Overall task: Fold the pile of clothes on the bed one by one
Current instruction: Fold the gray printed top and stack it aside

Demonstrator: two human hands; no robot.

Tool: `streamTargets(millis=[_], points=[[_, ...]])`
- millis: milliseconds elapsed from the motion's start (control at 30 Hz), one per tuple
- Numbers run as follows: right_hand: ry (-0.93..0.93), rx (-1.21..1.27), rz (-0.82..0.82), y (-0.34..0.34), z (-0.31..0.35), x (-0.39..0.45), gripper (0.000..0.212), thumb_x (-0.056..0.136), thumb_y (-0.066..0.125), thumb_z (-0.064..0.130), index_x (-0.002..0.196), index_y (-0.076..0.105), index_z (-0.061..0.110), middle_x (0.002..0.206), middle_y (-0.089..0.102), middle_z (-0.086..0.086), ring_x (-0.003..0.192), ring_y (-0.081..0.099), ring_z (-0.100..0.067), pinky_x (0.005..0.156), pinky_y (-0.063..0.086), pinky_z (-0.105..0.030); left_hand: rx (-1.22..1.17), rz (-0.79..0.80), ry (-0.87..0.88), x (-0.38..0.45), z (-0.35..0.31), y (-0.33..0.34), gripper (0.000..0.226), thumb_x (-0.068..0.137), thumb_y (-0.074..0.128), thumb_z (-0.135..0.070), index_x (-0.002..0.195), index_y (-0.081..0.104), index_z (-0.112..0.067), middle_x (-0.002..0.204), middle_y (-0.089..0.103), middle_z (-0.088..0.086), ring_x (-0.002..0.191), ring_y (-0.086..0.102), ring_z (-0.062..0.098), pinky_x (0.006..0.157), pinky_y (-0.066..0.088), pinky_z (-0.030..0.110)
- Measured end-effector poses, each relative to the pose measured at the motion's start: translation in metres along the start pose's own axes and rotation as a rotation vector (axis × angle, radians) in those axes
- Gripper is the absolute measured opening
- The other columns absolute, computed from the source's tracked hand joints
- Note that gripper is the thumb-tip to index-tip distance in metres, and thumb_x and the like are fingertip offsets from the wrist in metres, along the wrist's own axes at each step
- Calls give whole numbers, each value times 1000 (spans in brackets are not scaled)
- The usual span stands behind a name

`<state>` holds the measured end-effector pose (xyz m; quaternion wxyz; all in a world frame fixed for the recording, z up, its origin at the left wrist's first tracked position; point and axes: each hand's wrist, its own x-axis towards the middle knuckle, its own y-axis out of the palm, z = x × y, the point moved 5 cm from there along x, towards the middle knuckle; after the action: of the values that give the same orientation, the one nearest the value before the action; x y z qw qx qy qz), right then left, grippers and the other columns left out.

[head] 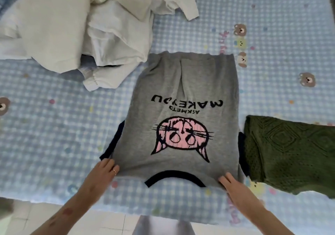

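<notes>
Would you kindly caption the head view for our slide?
Both hands, left hand and right hand, hold the grey cat-print shirt on the bed.

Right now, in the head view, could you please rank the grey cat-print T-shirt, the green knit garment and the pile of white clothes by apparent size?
1. Pile of white clothes, cut off by the frame.
2. Grey cat-print T-shirt, sides folded in.
3. Green knit garment, folded and partly out of frame, so its rank is unsure.
</notes>
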<state>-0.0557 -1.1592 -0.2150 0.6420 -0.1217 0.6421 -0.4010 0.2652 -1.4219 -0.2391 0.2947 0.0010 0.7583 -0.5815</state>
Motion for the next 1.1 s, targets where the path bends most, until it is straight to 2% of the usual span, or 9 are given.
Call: streamTargets(millis=[167, 233, 333, 400, 567, 667, 733, 800, 1100], points=[[-83, 247, 214, 34, 29, -23, 26, 93, 48, 21, 119, 46, 20, 121, 40, 3, 93, 58, -19, 69, 37, -26, 16, -54, 76, -55, 5, 17, 41, 41, 62, -9, 80, 59, -18, 78, 50, 2, 72, 37, 22, 56, 41, 35], [33, 422, -27, 25, 23, -25, 16, 92, 54, 38, 99, 53, 24, 103, 46, 11, 83, 53, -9, 66, 39, -20, -82, -163, 0, -57, 10, 14, 45, 51, 38, -8, 93, 48, -20, 91, 45, 0, 78, 42, 23, 65, 34, 33], [535, 470, -588, 7, -18, -31, 7, 89, 63, 18, 90, 57, 14, 92, 53, -4, 82, 51, -25, 68, 44, -37, -373, -189, -485, -37, 31, 8, 56, 72, 44, 10, 124, 48, -13, 123, 49, 16, 107, 45, 36, 87, 46, 47], [814, 461, -546, 16, -27, -27, 25, 90, 60, 16, 114, 57, 9, 106, 52, -19, 95, 48, -39, 73, 44, -48, -511, -103, -726, -23, 35, 8, 53, 92, 49, -6, 142, 36, -18, 138, 39, 20, 123, 38, 39, 99, 40, 49], [722, 515, -494, 27, -12, -12, 54, 89, 53, -3, 140, 43, 9, 104, 45, -24, 65, 44, -31, 56, 36, -35, -542, -80, -566, 1, 28, -2, 22, 97, 34, -39, 115, 44, -43, 90, 44, -14, 84, 46, 22, 59, 37, 26], [827, 484, -486, 31, -33, -25, 52, 87, 58, 0, 138, 46, 6, 108, 48, -30, 78, 55, -45, 60, 45, -45, -427, -90, -768, -10, 50, -4, 31, 86, 49, -56, 82, 52, -25, 68, 46, -2, 63, 47, 25, 57, 38, 37], [789, 382, -532, 22, -35, -27, 52, 82, 70, 8, 130, 51, 0, 104, 50, -30, 87, 55, -50, 63, 50, -52, -338, -106, -789, -6, 51, -11, 25, 81, 66, -18, 105, 64, -14, 86, 58, 13, 77, 54, 35, 68, 43, 47], [714, 294, -669, -2, -37, -20, 46, 80, 74, 13, 118, 55, -5, 94, 53, -27, 84, 55, -48, 63, 51, -51, -329, -128, -695, 20, 45, -24, 57, 68, 69, 8, 122, 59, -5, 107, 59, 26, 92, 54, 46, 76, 45, 56], [178, 337, -575, -121, -51, 140, 54, 99, 44, 28, 150, 26, 19, 155, 24, -11, 141, 26, -27, 113, 31, -43, -159, -135, -312, 214, 20, -74, 54, 101, 33, -18, 151, 12, -16, 159, 6, 12, 145, 11, 29, 117, 16, 40]])
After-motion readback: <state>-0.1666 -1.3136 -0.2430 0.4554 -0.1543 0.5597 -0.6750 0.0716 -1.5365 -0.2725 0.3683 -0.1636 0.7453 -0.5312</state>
